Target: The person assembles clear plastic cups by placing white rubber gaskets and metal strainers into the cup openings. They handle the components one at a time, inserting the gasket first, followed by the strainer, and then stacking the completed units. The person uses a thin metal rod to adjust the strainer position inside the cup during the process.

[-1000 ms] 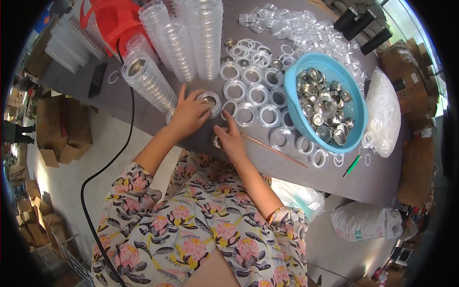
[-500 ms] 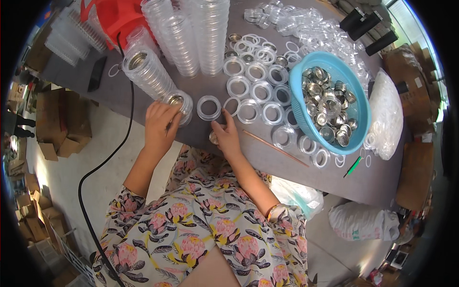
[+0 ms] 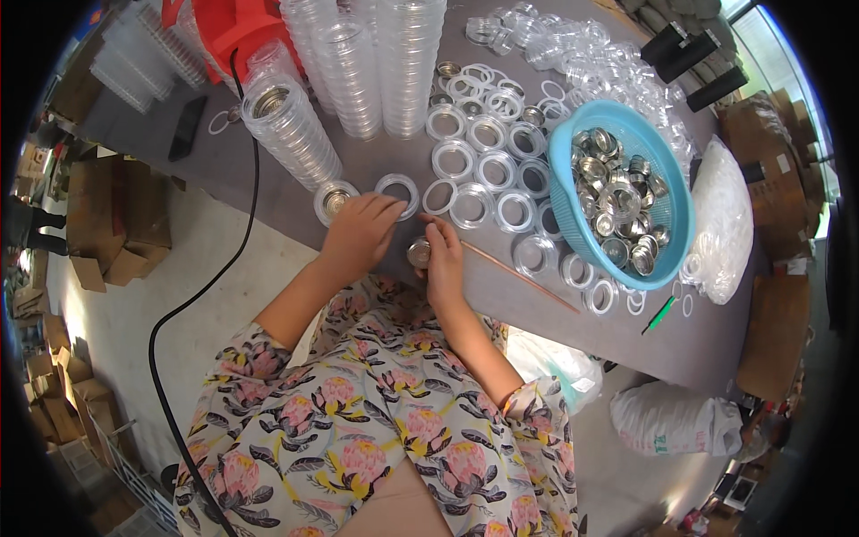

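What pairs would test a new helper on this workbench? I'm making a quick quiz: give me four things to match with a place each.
Things:
1. blue basket
2. copper rod
3. black cable
4. small metal cup

Places:
A. hanging off the table's left edge to the floor
B. at the right hand
C. on the table, full of metal cups
D. lying slantwise on the table right of the hands

Pairs: 1-C, 2-D, 3-A, 4-B

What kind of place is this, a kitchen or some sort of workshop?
Most likely a small packing or assembly workshop: tall stacks of clear lids, a blue basket full of metal caps, and cardboard boxes on the floor.
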{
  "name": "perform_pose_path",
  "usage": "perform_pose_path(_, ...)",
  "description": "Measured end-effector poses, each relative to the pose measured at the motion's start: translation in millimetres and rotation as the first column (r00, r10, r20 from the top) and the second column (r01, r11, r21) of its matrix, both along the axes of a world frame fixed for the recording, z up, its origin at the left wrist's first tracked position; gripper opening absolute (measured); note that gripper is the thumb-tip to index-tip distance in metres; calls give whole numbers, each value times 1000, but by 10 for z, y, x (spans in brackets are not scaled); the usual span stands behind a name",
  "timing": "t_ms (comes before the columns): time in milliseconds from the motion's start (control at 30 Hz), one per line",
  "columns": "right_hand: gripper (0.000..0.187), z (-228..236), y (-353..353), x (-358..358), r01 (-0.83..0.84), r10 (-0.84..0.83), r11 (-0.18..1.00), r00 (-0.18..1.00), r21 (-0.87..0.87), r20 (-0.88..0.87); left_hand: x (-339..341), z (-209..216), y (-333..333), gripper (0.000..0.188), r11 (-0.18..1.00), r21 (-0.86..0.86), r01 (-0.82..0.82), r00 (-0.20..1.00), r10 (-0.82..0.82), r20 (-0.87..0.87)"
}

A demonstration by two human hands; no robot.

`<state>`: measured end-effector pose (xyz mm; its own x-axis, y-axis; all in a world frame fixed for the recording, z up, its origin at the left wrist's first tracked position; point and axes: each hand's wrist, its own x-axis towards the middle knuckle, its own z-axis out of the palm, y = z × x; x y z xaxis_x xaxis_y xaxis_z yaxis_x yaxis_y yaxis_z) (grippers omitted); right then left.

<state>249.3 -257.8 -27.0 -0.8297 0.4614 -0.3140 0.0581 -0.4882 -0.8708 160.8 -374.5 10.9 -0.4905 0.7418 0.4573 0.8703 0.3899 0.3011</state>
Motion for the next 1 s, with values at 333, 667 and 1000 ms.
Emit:
perform_pose_path(333,25,30,158,255,93,-106,981,992,-170,-65,194,12,65,21,768,356,-532,53,-390,919)
perform_pose_path(667,25,33,164,282,210,-224,955,974,-209,-44,224,-232,-3,20,787,400,-470,106,-399,911)
perform_pose_path(1000,22,83,123,317,193,-203,977,973,-92,-113,484,-39,169,30,979,197,52,964,-100,246)
